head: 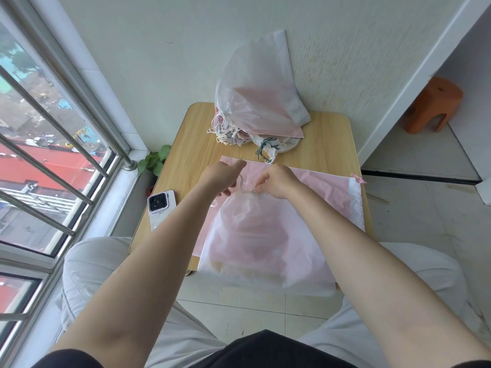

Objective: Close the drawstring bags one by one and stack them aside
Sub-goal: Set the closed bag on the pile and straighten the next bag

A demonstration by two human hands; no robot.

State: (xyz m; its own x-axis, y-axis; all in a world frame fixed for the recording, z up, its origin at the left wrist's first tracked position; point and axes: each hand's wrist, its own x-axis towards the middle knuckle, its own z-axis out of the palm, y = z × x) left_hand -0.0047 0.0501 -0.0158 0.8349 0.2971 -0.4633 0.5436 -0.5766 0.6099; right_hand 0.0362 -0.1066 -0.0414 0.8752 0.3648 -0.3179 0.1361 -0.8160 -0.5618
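Note:
A frosted white drawstring bag (265, 240) with pink contents lies on the small wooden table (186, 166), its bottom hanging over the near edge. Its mouth is gathered at the far end. My left hand (220, 176) and my right hand (279, 180) are both at that mouth, each pinching the thin drawstring (243, 185) between them. Under this bag lies a flat pink bag (326, 189) with a white band and pink cord at its right end. A heap of closed bags (257, 102) leans against the wall at the table's far side, cords dangling.
A white phone (161, 209) lies face down at the table's left edge. A green plant (155, 160) sits in the corner by the barred window on the left. An orange stool (430, 104) stands on the floor at the right. My knees flank the table.

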